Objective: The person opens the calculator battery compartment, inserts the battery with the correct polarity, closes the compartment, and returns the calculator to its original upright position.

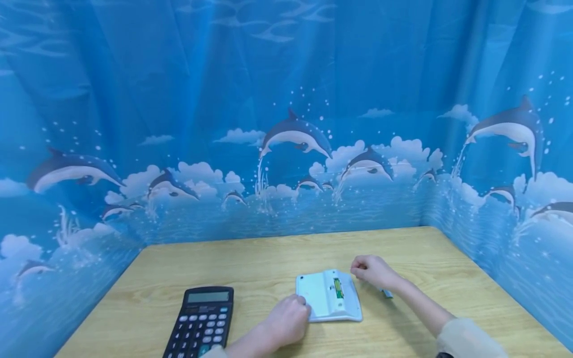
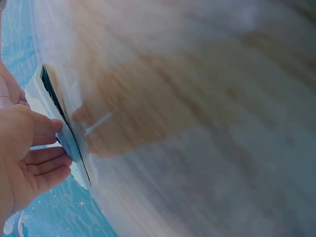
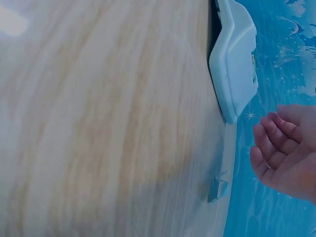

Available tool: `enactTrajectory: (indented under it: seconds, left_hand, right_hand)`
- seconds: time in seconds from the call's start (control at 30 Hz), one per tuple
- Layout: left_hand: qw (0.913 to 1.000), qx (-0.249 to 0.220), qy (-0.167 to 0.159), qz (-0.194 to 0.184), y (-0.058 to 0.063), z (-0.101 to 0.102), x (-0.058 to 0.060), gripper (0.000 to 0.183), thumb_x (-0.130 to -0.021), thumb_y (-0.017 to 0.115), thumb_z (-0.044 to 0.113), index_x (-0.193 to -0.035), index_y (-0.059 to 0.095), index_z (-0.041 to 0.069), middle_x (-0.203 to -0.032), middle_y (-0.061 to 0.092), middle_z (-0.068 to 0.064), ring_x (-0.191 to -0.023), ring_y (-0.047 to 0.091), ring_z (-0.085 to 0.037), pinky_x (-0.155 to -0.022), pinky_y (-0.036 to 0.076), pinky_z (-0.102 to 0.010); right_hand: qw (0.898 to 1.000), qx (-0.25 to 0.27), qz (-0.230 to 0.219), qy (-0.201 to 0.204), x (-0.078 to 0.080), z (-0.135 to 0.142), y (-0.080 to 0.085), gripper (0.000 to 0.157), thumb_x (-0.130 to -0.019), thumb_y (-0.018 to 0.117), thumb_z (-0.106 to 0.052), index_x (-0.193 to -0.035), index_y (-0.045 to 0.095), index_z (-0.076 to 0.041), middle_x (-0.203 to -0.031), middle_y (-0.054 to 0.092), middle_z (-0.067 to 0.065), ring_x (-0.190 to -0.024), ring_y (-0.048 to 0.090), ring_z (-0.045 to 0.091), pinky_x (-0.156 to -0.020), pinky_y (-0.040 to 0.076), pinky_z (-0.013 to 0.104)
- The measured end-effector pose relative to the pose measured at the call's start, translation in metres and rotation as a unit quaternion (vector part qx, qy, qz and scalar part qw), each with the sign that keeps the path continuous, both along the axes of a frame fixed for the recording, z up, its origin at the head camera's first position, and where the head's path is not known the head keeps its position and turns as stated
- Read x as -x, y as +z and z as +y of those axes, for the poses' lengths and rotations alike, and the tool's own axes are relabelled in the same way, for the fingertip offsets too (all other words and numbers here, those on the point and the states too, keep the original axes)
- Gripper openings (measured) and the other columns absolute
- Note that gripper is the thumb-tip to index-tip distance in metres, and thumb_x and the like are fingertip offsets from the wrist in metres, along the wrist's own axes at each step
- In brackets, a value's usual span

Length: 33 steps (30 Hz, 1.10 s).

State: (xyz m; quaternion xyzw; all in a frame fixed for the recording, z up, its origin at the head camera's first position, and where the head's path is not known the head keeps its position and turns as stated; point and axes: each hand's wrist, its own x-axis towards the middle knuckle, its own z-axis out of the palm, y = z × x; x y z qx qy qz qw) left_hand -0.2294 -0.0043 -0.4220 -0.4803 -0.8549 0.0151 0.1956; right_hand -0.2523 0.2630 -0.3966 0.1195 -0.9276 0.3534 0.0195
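A pale blue calculator (image 1: 318, 296) lies face down on the table, its battery compartment uncovered and a green-and-yellow battery (image 1: 338, 288) inside. My left hand (image 1: 290, 318) grips its near left edge; in the left wrist view, thumb and fingers are on either side of that edge. To the right of the calculator, my right hand (image 1: 376, 272) hovers above the table, fingers loosely curled. The right wrist view shows nothing in that hand (image 3: 286, 150). Below it, partly behind the wrist in the head view, a small blue battery cover (image 3: 217, 189) lies on the table.
A black calculator (image 1: 201, 323) lies face up on the left, its lower end cut off by the frame. The wood-grain table (image 1: 250, 263) is bordered at its back and sides by a blue dolphin-print curtain (image 1: 215, 99).
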Motion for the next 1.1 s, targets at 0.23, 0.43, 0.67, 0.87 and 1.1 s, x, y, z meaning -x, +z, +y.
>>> enactTrajectory:
  seconds: [0.23, 0.43, 0.67, 0.87, 1.1]
  left_hand:
    - [0.9999, -0.001, -0.006, 0.013, -0.001, -0.001, 0.001, 0.006, -0.067, 0.068, 0.007, -0.067, 0.065, 0.011, -0.061, 0.049, 0.004, -0.056, 0.044, -0.005, -0.049, 0.037, -0.015]
    - [0.9996, -0.005, -0.010, 0.028, 0.000, -0.001, 0.000, 0.007, -0.067, 0.068, 0.007, -0.065, 0.063, 0.011, -0.058, 0.047, 0.004, -0.054, 0.043, -0.006, -0.048, 0.037, -0.016]
    - [1.0000, 0.003, -0.004, 0.005, 0.003, -0.001, -0.001, 0.004, -0.069, 0.068, 0.007, -0.068, 0.066, 0.010, -0.059, 0.049, 0.005, -0.055, 0.043, -0.005, -0.049, 0.037, -0.015]
    - [0.9999, 0.008, -0.003, -0.011, 0.003, 0.000, 0.000, 0.004, -0.071, 0.067, 0.006, -0.070, 0.067, 0.010, -0.060, 0.049, 0.005, -0.055, 0.043, -0.004, -0.049, 0.037, -0.015]
    - [0.9996, 0.014, -0.022, 0.013, 0.003, -0.003, 0.001, 0.004, -0.073, 0.067, 0.010, -0.070, 0.066, 0.011, -0.061, 0.049, 0.005, -0.056, 0.043, -0.004, -0.049, 0.036, -0.014]
  right_hand:
    - [1.000, -0.004, 0.001, 0.015, -0.003, 0.012, 0.004, 0.009, -0.087, 0.061, -0.009, -0.090, 0.062, -0.001, -0.078, 0.059, 0.001, -0.072, 0.053, 0.015, -0.061, 0.046, 0.027]
    - [0.999, -0.030, 0.001, 0.027, -0.007, 0.029, 0.007, 0.016, -0.081, 0.066, -0.005, -0.094, 0.062, 0.003, -0.079, 0.058, -0.001, -0.073, 0.054, 0.014, -0.063, 0.046, 0.027]
    - [0.995, -0.079, 0.016, 0.062, -0.009, 0.051, 0.004, 0.028, -0.074, 0.071, -0.006, -0.097, 0.062, 0.007, -0.087, 0.062, 0.006, -0.079, 0.058, 0.022, -0.069, 0.049, 0.034]
    - [0.991, -0.117, -0.027, 0.061, -0.015, 0.059, 0.006, 0.048, -0.067, 0.076, -0.007, -0.109, 0.058, 0.010, -0.105, 0.061, 0.020, -0.095, 0.056, 0.043, -0.081, 0.047, 0.050]
    - [0.984, -0.161, -0.059, 0.036, -0.018, 0.059, 0.004, 0.056, -0.062, 0.078, -0.006, -0.113, 0.057, 0.007, -0.113, 0.057, 0.024, -0.109, 0.048, 0.046, -0.091, 0.038, 0.057]
